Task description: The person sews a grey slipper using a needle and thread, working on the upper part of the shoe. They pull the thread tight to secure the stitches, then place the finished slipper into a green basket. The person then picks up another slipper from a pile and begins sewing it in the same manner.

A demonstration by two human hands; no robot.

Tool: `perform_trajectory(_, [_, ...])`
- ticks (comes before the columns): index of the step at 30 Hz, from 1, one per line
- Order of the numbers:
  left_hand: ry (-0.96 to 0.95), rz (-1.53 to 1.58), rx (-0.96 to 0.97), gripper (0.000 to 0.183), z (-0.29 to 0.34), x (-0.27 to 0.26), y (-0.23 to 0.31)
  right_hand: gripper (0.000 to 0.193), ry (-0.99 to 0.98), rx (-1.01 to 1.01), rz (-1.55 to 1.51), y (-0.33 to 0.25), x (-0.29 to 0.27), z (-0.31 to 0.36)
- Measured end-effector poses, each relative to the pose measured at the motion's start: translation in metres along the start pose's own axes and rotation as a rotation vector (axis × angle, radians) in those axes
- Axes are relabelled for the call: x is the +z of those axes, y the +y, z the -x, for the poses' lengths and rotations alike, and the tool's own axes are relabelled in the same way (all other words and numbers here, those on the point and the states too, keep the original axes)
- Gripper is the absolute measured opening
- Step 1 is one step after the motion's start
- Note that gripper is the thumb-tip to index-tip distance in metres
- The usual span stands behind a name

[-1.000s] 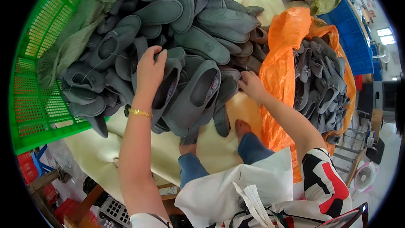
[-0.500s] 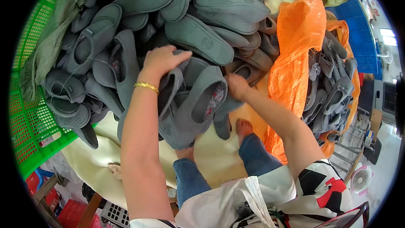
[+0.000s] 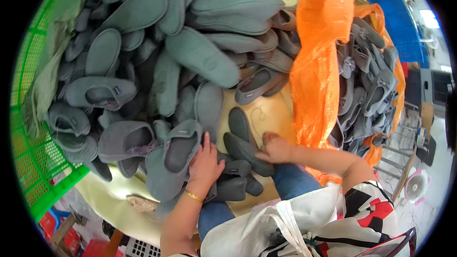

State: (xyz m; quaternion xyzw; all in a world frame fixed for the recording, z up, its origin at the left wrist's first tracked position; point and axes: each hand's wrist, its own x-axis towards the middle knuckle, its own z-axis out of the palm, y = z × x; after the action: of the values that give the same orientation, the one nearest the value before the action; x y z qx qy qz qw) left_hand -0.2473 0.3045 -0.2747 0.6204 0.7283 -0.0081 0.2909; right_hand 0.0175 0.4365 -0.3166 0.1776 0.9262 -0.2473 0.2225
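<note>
Many grey slippers on cream sheet, fan beyond; left fingers apart, right fingers clamped on dark slipper.

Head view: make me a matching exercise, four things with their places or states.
1. Bare left hand
2. Bare right hand
3. Orange plastic sack
4. Green lattice plastic basket

A. Right of the grey fabric shoe pile
B. At the right side of a dark grey shoe
C. Along the picture's left side
D. Thin gold-coloured bracelet at the wrist

Pairs: 1-D, 2-B, 3-A, 4-C
</note>
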Motion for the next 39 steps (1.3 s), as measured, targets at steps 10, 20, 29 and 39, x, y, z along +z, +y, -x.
perform_trajectory(10, [0.106,0.017,0.095,0.041,-0.027,0.012,-0.001,0.038,0.674,-0.069,0.036,0.145,-0.171,-0.074])
perform_trajectory(20, [0.179,0.499,0.142,0.031,-0.08,0.004,0.028,0.035,0.773,0.407,-0.088,0.269,-0.164,-0.045])
perform_trajectory(29, [0.293,0.025,0.242,0.056,-0.214,0.025,0.114,0.049,0.214,0.824,0.172,0.246,-0.173,-0.142])
perform_trajectory(39, [0.4,-0.22,0.099,0.059,-0.299,0.121,0.147,0.032,0.265,0.725,0.184,0.277,-0.142,-0.135])
